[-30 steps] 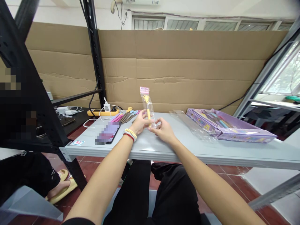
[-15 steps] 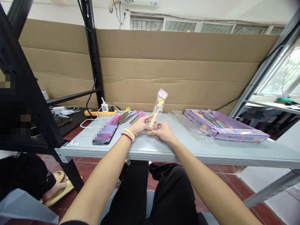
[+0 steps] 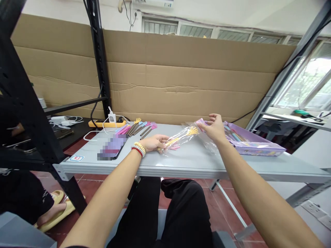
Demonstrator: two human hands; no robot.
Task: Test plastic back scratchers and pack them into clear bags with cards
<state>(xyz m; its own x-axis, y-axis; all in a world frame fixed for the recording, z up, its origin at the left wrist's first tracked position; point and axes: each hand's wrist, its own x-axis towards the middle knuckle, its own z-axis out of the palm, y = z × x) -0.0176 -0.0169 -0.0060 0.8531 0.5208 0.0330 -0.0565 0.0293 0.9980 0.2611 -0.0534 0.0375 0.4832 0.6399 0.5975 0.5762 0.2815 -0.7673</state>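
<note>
My left hand [image 3: 154, 142] is closed round the lower end of a yellow stick with a hand-shaped tip [image 3: 191, 131]. A clear plastic sleeve [image 3: 182, 133] lies around the stick, stretched out to the right. My right hand [image 3: 215, 128] pinches the sleeve's purple top end, in front of the purple box. Beneath the sleeve, a small pink piece shows on the table. Left of my left hand lies a row of similar sticks with hand-shaped tips [image 3: 144, 125] in yellow, blue and pink.
A phone [image 3: 113, 146] lies on the grey table [image 3: 181, 162]. Behind it are a yellow power strip [image 3: 97, 124] and white charger [image 3: 112, 117]. On the right stands an open purple box [image 3: 261, 148] holding several items. Cardboard [image 3: 191, 79] lines the back; another person's foot [image 3: 51, 212] is at lower left.
My right hand has moved right and up with the sleeve's purple end. The sleeve and yellow stick have swung from nearly upright to a low slant. The view has shifted slightly.
</note>
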